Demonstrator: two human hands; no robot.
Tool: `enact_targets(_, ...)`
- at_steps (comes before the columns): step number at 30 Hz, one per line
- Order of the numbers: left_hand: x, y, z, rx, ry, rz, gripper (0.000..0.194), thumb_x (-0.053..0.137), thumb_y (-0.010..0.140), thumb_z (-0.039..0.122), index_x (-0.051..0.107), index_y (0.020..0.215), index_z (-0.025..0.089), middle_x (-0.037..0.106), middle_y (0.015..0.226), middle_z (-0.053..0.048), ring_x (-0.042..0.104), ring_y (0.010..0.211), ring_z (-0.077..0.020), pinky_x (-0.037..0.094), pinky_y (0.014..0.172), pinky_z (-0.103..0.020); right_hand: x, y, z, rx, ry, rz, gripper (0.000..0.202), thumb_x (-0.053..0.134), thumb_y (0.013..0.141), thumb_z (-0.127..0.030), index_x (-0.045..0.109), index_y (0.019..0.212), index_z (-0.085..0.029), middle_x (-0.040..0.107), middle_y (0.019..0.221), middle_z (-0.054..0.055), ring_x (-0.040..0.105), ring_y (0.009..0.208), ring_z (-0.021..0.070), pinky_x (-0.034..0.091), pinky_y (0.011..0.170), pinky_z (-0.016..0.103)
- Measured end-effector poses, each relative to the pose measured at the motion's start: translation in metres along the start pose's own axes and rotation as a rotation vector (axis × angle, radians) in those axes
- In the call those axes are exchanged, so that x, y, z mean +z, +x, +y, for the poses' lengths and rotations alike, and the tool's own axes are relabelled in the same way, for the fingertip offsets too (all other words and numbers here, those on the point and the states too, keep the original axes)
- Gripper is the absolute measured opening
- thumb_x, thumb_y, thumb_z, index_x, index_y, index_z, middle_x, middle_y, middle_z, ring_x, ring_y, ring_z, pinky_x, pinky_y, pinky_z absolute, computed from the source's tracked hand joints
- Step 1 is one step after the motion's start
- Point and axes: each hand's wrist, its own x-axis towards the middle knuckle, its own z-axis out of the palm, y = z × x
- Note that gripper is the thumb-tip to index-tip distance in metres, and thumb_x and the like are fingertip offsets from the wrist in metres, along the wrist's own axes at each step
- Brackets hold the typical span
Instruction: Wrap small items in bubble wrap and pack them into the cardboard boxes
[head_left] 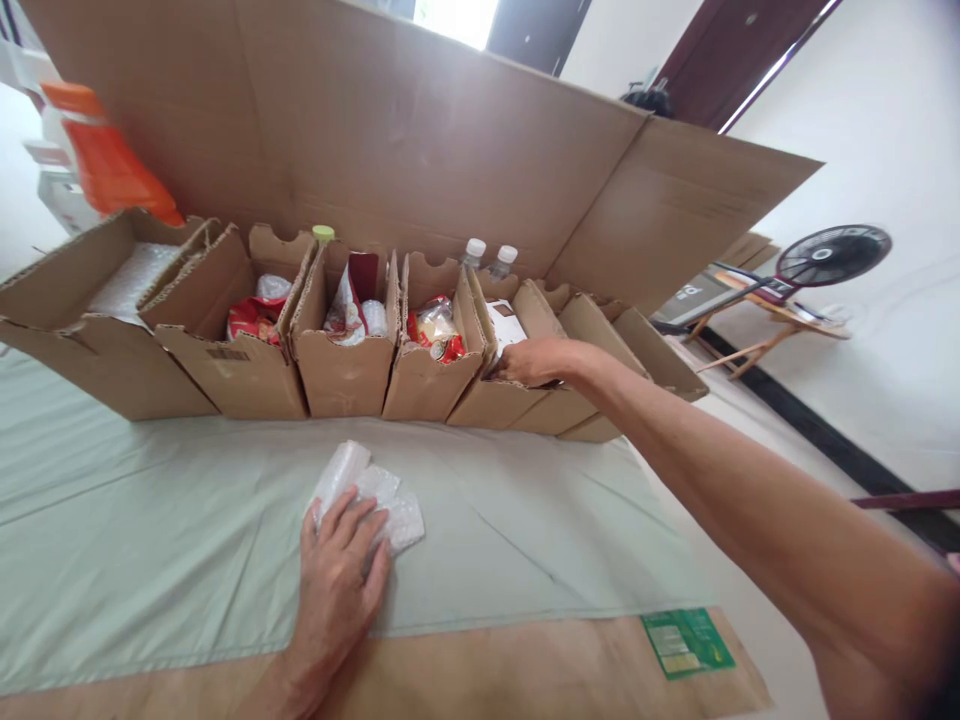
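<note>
My left hand (341, 555) lies palm down on crumpled pieces of clear bubble wrap (394, 505), fingers a little apart, on the green cloth. My right hand (534, 362) reaches into one of the cardboard bins (487, 405), beside a white card or box (505, 325) standing in it. Its fingertips dip behind the bin's front wall, so I cannot see whether they grip anything. Left of it, another bin holds a red and clear food packet (437, 325). Farther left are a red and white packet (346, 310) and a red packet (256, 315) in their own bins.
The leftmost bin holds bubble wrap (135, 278). A tall cardboard panel (420, 130) stands behind the row, with an orange bottle (112, 160) at left and white-capped bottles (474, 250) behind the bins. A green packet (686, 642) lies at the front right; a fan (832, 255) stands beyond.
</note>
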Motion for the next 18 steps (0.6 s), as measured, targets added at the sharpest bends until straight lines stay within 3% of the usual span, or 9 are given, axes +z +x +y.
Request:
enact_targets(3,0.000,-0.001,-0.001,0.016,0.017,0.003,0.023,0.053,0.096,0.014,0.067,0.114,0.020,0.074,0.117,-0.009,0.058,0.126,-0.0344,0.032,0.112,-0.062,0.000,-0.006,-0.006,0.083,-0.005,-0.022,0.029,0.059,0.089,-0.027,0.079,0.101,-0.009,0.078,0.098,0.019,0.071,0.087,0.0258,0.046,0.068,0.030)
enact_targets(6,0.003,-0.002,-0.001,0.021,0.001,0.026,0.022,0.054,0.096,0.014,0.066,0.113,0.020,0.074,0.116,-0.009,0.059,0.125,-0.0336,0.033,0.113,-0.062,-0.016,-0.032,-0.001,0.178,-0.006,0.053,0.032,0.053,0.091,-0.025,0.078,0.102,-0.010,0.077,0.100,0.019,0.070,0.090,0.0277,0.045,0.068,0.031)
enact_targets(8,0.003,-0.001,0.000,0.005,-0.023,0.048,0.022,0.054,0.096,0.013,0.066,0.112,0.021,0.075,0.114,-0.008,0.061,0.124,-0.0318,0.030,0.115,-0.063,-0.033,-0.066,0.003,0.266,0.036,0.248,0.031,0.050,0.092,-0.027,0.078,0.092,-0.016,0.078,0.094,0.014,0.070,0.086,0.0279,0.045,0.067,0.032)
enact_targets(10,-0.001,0.000,0.002,-0.025,-0.021,0.082,0.023,0.053,0.096,0.012,0.066,0.113,0.022,0.074,0.117,-0.009,0.060,0.127,-0.0310,0.025,0.118,-0.065,-0.041,-0.108,0.000,0.331,0.144,0.572,0.033,0.049,0.094,-0.033,0.077,0.081,-0.020,0.077,0.084,0.010,0.069,0.081,0.0285,0.047,0.067,0.035)
enact_targets(12,-0.010,0.000,0.005,-0.069,-0.007,0.165,0.034,0.057,0.095,0.015,0.060,0.128,0.022,0.064,0.135,-0.014,0.051,0.138,-0.0339,0.021,0.120,-0.067,-0.033,-0.146,-0.014,0.282,0.323,0.875,0.035,0.048,0.096,-0.041,0.076,0.081,-0.026,0.076,0.079,0.007,0.069,0.079,0.0289,0.049,0.068,0.038)
enact_targets(13,-0.017,0.000,0.007,-0.088,-0.016,0.218,0.047,0.059,0.094,0.018,0.052,0.140,0.021,0.053,0.148,-0.018,0.043,0.144,-0.0359,0.019,0.120,-0.068,-0.022,-0.160,-0.025,0.209,0.427,0.936,0.034,0.048,0.096,-0.043,0.077,0.084,-0.029,0.077,0.081,0.006,0.069,0.079,0.0286,0.051,0.069,0.039)
enact_targets(14,-0.025,0.000,0.008,-0.103,-0.041,0.268,0.061,0.061,0.093,0.020,0.041,0.150,0.021,0.039,0.160,-0.019,0.034,0.150,-0.0374,0.017,0.121,-0.069,-0.008,-0.170,-0.038,0.099,0.521,0.922,0.032,0.049,0.097,-0.044,0.077,0.088,-0.031,0.078,0.085,0.004,0.070,0.080,0.0278,0.053,0.072,0.040)
enact_targets(16,-0.040,-0.001,0.011,-0.093,-0.111,0.336,0.081,0.060,0.092,0.023,0.018,0.161,0.025,0.012,0.171,-0.015,0.015,0.157,-0.0377,0.011,0.123,-0.070,0.021,-0.178,-0.063,-0.164,0.640,0.706,0.025,0.054,0.095,-0.044,0.078,0.100,-0.037,0.079,0.089,0.000,0.071,0.083,0.0257,0.056,0.076,0.040)
enact_targets(18,-0.048,-0.002,0.010,-0.038,-0.130,0.328,0.084,0.058,0.093,0.026,0.012,0.163,0.028,0.003,0.173,-0.010,0.008,0.159,-0.0375,0.006,0.123,-0.071,0.038,-0.173,-0.078,-0.323,0.679,0.505,0.025,0.058,0.093,-0.043,0.077,0.109,-0.039,0.080,0.090,-0.001,0.072,0.084,0.0234,0.057,0.079,0.038)
